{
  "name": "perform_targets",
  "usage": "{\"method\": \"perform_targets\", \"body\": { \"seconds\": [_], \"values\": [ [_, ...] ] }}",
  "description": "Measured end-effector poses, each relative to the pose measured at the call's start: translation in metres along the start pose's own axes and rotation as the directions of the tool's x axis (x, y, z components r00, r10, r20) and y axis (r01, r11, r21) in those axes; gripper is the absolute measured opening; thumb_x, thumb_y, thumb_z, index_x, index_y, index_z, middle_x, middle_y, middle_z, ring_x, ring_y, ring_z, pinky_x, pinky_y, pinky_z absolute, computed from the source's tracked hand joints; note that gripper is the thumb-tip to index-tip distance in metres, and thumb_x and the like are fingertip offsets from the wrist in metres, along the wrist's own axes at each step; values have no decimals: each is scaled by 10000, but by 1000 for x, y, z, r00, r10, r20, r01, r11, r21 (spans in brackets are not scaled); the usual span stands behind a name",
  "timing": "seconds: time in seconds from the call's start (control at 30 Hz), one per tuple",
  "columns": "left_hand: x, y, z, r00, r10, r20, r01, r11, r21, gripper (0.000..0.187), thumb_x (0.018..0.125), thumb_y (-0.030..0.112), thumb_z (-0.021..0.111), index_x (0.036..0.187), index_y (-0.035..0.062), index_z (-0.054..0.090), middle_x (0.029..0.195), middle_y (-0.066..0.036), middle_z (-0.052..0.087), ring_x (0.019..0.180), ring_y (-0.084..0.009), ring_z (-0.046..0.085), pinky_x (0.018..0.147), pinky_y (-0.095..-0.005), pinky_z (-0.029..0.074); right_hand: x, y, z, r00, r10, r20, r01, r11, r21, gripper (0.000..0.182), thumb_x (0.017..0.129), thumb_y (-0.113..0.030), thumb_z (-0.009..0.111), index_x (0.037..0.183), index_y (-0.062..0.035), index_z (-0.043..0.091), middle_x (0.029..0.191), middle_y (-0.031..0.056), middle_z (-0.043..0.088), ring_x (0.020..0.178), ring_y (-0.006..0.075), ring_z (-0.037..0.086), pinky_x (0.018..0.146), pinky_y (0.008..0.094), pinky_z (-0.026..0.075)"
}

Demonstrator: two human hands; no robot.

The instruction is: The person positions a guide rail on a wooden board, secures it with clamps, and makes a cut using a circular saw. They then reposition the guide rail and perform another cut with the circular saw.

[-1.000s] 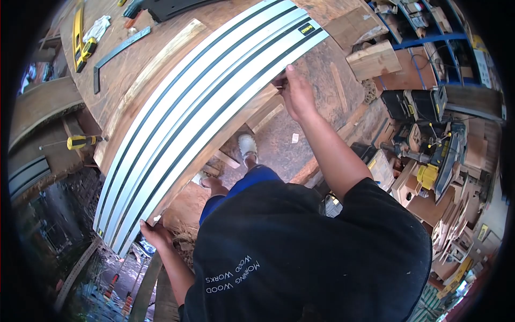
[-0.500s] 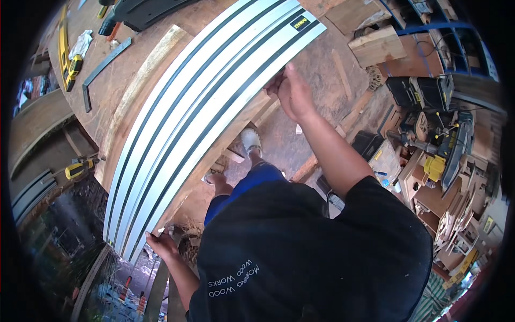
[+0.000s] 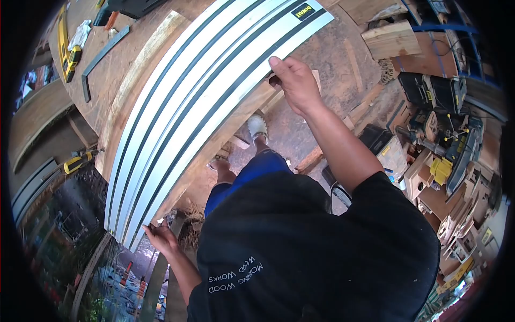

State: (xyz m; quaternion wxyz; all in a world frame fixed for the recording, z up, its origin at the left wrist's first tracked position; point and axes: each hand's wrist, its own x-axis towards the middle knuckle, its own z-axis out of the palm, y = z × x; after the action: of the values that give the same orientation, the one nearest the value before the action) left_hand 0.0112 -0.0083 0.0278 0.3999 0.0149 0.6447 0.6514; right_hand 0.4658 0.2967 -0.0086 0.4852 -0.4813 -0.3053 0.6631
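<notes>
A long silver track-saw guide rail (image 3: 198, 107) with dark strips and a yellow-and-black label lies lengthwise over a wooden board (image 3: 201, 166); the wide lens makes it look curved. My right hand (image 3: 296, 85) grips the rail's near edge toward the labelled end, thumb on top and fingers curled beneath. At the other end, my left hand (image 3: 162, 238) pinches the same edge, with its fingers partly hidden under the rail. The board's rough, pale far edge (image 3: 140, 70) shows beyond the rail.
Across the worktop (image 3: 110, 102) lie a metal square (image 3: 104, 59), a yellow level (image 3: 63, 37) and a black case (image 3: 137, 6). A yellow-handled tool (image 3: 78, 162) juts from the left side. Toolboxes (image 3: 432, 92) and wood offcuts (image 3: 461, 220) crowd the right.
The rail has shifted slightly along the board, its labelled end a little farther right and up. My right thumb now rests on top of the rail's edge; my left hand keeps hold.
</notes>
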Motion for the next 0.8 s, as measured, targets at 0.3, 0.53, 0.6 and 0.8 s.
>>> {"method": "perform_targets", "body": {
  "seconds": [0.3, 0.53, 0.6, 0.8],
  "values": [
    [0, 1, 7, 1000, -1, -25, 4, 993, 120, 412, 957, 383, 503, 1178, 36, 472, 1235, -112, 524, 1093, -225, 517, 894, -429, 405, 7, 15, -5, 999, -29, -42, 26, 997, -79, 408, 884, -364, 656, 619, -91, 508, 581, -47, 416, 550, 50, 347, 487, 248, 303],
    [1, 1, 6, 1000, 17, -13, -15, 991, 131, 388, 957, 377, 505, 1145, 38, 490, 1208, -109, 542, 1092, -219, 527, 911, -423, 413, 2, 12, 1, 998, -51, -46, 50, 998, -29, 385, 892, -348, 649, 639, -81, 533, 585, -47, 428, 564, 44, 352, 498, 239, 302],
    [2, 1, 2, 1000, 18, 9, -19, 991, 135, 379, 959, 372, 504, 1134, 37, 491, 1203, -113, 543, 1101, -224, 525, 926, -432, 414, 1, 11, 2, 998, -51, -47, 50, 999, -20, 380, 892, -349, 648, 656, -68, 549, 590, -45, 436, 567, 45, 356, 502, 242, 307],
    [0, 1, 6, 999, 35, -9, -33, 987, 155, 370, 968, 362, 488, 1136, 32, 483, 1247, -124, 510, 1108, -229, 521, 925, -446, 421, 1, 16, -2, 996, -76, -47, 77, 997, 14, 350, 895, -340, 645, 750, -25, 610, 641, -30, 493, 605, 54, 393, 533, 243, 336]
  ]
}}
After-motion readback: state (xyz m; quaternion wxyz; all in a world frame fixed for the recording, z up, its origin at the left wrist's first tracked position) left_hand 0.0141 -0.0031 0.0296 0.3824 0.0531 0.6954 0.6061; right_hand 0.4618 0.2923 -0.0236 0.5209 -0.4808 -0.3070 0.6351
